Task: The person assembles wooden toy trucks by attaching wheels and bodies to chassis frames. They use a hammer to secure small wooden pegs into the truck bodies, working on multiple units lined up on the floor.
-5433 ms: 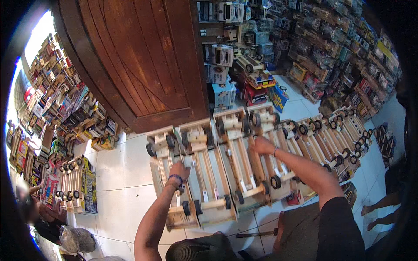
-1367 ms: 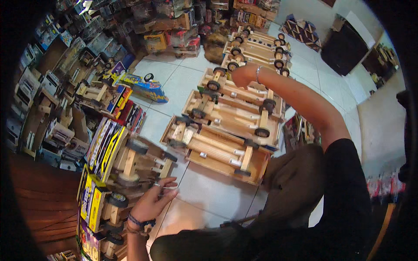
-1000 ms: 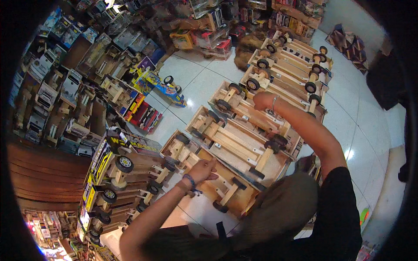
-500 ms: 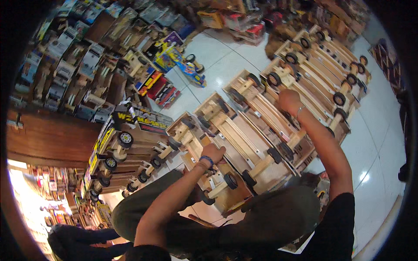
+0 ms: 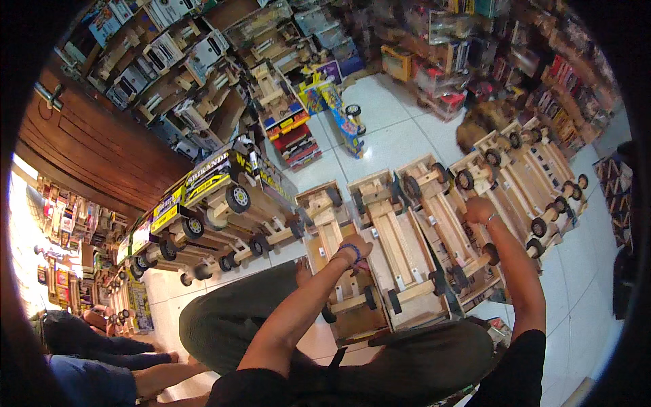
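Wooden trucks — two between left hand, right hand (fingers curled; grip unclear).

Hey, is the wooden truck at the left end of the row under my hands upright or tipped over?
Tipped over: the wooden truck lies with its wheels and axles turned up toward the camera.

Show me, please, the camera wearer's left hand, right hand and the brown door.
Left hand (image 5: 357, 245): head view, back of the hand.
Right hand (image 5: 479, 209): head view, back of the hand.
Brown door (image 5: 102, 136): head view, wooden face.
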`<action>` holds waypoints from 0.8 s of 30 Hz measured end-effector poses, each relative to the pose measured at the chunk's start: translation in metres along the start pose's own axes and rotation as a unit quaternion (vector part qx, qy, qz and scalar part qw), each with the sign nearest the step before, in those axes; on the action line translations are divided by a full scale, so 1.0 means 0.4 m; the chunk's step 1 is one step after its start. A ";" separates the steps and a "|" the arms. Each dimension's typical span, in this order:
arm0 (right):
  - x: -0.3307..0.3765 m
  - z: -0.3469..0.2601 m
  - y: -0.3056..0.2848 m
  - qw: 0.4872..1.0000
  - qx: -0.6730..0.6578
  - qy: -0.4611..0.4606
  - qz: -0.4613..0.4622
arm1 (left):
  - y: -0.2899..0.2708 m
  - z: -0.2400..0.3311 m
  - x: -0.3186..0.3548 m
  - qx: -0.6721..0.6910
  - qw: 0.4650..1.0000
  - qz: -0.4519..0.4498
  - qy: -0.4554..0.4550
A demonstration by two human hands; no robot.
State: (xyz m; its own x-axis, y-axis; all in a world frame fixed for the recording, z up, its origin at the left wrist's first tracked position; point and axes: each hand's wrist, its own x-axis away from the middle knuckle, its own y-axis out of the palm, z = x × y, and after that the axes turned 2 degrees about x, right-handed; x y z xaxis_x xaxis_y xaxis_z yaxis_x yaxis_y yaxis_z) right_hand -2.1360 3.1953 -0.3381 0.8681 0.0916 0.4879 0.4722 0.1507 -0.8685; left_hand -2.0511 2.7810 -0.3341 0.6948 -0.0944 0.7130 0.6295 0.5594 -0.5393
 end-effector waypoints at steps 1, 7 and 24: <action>0.007 -0.001 -0.004 1.000 -0.021 -0.007 -0.016 | -0.003 0.004 -0.004 0.021 0.999 -0.024 -0.027; 0.102 -0.027 -0.030 0.995 -0.045 0.019 0.087 | -0.002 -0.002 0.000 -0.042 0.991 0.111 0.055; 0.181 -0.072 -0.239 0.923 -0.133 0.059 0.356 | -0.264 0.122 0.110 0.007 0.902 0.394 0.179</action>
State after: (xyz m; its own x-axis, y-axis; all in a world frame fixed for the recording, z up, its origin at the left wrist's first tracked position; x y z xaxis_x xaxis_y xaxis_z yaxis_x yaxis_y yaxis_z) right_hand -2.1141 3.1592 -0.2222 0.9761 -0.0355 -0.2146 -0.2175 -0.1550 -0.9637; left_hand -2.1039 2.7580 -0.2240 0.9936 0.0794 -0.0797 -0.1111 0.5794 -0.8074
